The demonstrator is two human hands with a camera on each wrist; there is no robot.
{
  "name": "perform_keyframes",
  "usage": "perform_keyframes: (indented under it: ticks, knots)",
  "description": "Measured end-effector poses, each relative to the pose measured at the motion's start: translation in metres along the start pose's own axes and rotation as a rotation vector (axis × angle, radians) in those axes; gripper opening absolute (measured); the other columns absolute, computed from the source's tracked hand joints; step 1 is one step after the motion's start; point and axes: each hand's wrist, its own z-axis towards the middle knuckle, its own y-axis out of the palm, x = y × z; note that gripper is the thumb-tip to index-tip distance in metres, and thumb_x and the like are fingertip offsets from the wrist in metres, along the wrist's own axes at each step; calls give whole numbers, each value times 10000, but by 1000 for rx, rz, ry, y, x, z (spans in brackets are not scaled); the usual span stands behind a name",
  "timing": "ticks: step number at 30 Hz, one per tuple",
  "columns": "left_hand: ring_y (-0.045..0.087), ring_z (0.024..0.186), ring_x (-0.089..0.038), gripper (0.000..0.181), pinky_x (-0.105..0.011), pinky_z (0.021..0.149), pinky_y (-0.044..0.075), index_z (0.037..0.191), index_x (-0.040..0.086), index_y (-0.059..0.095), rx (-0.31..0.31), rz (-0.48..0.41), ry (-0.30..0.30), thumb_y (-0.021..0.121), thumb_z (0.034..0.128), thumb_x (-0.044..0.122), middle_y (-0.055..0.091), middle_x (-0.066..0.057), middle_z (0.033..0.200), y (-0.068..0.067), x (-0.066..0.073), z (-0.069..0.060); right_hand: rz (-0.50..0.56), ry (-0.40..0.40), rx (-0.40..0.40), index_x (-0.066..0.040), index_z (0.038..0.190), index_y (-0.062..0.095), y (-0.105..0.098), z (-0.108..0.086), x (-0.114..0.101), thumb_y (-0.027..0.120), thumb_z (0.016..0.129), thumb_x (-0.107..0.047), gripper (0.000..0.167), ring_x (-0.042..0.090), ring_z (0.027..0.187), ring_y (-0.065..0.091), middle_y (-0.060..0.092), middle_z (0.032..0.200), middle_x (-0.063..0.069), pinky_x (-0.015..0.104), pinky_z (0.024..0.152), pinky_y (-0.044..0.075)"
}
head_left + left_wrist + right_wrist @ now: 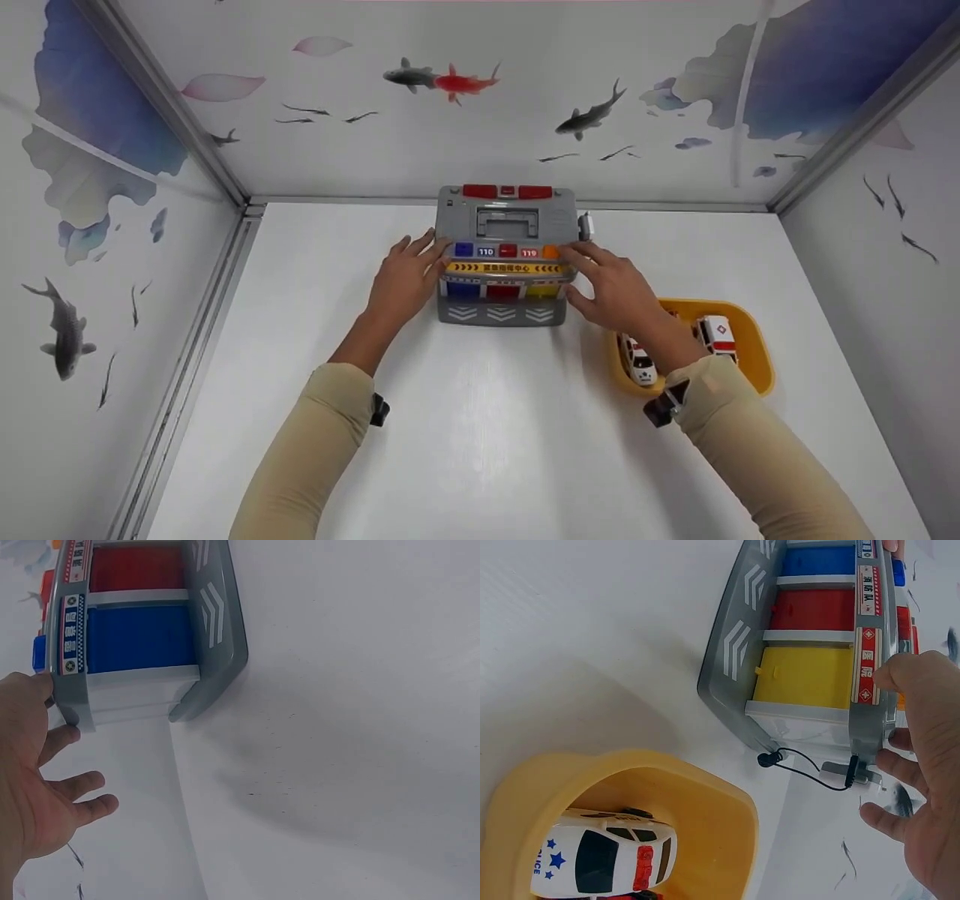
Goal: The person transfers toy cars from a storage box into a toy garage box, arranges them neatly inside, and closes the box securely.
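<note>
A grey toy command station [501, 311] stands upright at the back of the white table, with blue, red and yellow doors in front. My left hand [405, 281] holds its upper left edge; in the left wrist view the other fingers of that hand [45, 780] are spread beside the wall of the station [142, 694]. On the upper right edge, by the orange button, my right hand [619, 289] has its grip. The right wrist view shows the thumb of this hand [930, 750] against the red front label, with fingers spread by the side.
To the right, partly under my right forearm, a yellow bin [761, 360] holds a white police car [639, 366] and a white ambulance [716, 334]. A dark cord [810, 765] with a small grey piece hangs at the station's right side. Printed walls enclose the table.
</note>
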Motion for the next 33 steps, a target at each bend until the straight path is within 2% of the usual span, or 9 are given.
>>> perform_keyframes:
  ticks: [5,12,20,25,33]
  knots:
    - [358,1666,-449,550,-640,1341,346,1679,303,499,3,-19,0,443,1181,531,413,-38,1791,-1,0,-1,-22,-20,9,-180,1668,492,0,0,0,730,1048,-319,679,429,1416,631,542,1640,127,718,1204,482]
    - [344,1678,-420,572,-628,1353,330,1682,259,494,2,-19,-5,463,1177,525,417,-32,1790,-3,-1,-2,-28,-46,16,-168,1661,504,-1,-1,1,732,1030,-254,677,429,1398,644,550,1628,129,771,1213,423]
    - [340,1683,-406,571,-622,1349,340,1679,264,501,4,-39,1,458,1176,532,419,-37,1786,-2,0,-2,-50,-19,-44,-193,1693,454,-4,-2,2,710,1040,-239,703,406,1513,543,503,1666,128,832,1249,316]
    - [341,1684,-401,565,-622,1349,339,1675,274,508,5,-39,-3,460,1176,535,423,-34,1784,-2,1,-1,-60,-20,-54,-201,1705,436,-3,-2,3,702,1044,-250,714,400,1525,532,489,1678,125,837,1256,296]
    - [342,1685,-392,549,-617,1343,354,1675,287,507,2,-65,-4,483,1175,513,419,-39,1782,-1,0,-1,-41,-18,-81,-220,1742,355,-4,-6,7,751,1038,-282,809,426,1595,431,411,1750,124,837,1262,290]
